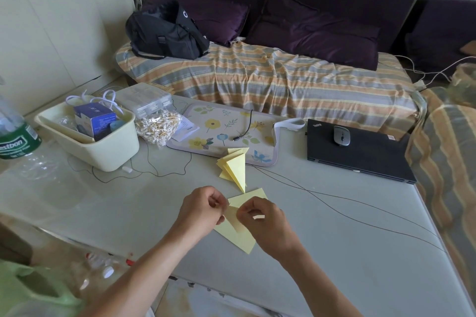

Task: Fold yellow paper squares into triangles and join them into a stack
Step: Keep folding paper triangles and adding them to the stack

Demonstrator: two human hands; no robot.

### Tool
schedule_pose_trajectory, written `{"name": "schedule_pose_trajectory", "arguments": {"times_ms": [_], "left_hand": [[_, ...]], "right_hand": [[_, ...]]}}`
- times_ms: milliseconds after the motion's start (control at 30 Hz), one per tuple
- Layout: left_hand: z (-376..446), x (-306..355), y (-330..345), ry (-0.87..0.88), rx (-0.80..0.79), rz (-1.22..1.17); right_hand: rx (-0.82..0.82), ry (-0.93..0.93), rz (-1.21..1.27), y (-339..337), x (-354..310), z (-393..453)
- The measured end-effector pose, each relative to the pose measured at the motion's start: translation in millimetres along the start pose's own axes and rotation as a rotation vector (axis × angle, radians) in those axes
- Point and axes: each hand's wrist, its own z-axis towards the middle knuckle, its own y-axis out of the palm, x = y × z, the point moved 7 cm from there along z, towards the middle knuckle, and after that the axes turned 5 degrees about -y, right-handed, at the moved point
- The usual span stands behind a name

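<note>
Both forearms reach in from the bottom of the head view and meet over the near middle of the bench (334,252). Left hand (199,210) has its fingers curled, thumb and forefinger pinching the left edge of a yellow paper square (239,239) at a partly raised flap. Right hand (265,224) is likewise curled, its fingertips pinching the same flap from the other side, so each grip is closed on the sheet and a fold looks under way. A second yellow sheet seems to lie under it, its corner showing just beyond the right knuckles; I cannot tell if they are joined. Just past the hands, the stack of folded triangles (235,166) rests with its far end overlapping the flowered mat (224,126). Paper like this should be very light, thin and easily creased or torn; it is best held at edges and corners, then pressed flat along the crease
</note>
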Motion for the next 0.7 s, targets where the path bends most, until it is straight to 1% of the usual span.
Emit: {"name": "schedule_pose_trajectory", "arguments": {"times_ms": [100,167,233,367,533,700], "left_hand": [[0.2,2.5,4.4,0.069,-0.029,0.117],[0.4,4.4,5.8,0.100,-0.038,0.153],[-0.7,7.1,7.5,0.122,-0.054,0.170],[-3.7,11.2,12.6,0.129,-0.107,0.152],[-4.4,11.0,11.8,0.107,-0.101,0.131],[-7.9,10.9,9.8,0.101,-0.110,0.109]], "right_hand": [[0.117,-0.080,-0.085,-9.5,-1.7,1.6],[0.146,-0.128,-0.147,-13.0,-4.1,0.8],[0.134,-0.127,-0.148,-11.6,-3.5,0.7],[0.099,-0.109,-0.066,-6.8,-2.2,1.2],[0.118,-0.086,-0.115,-7.4,-0.6,2.2],[0.115,-0.136,-0.147,-6.3,-3.7,1.9]]}}
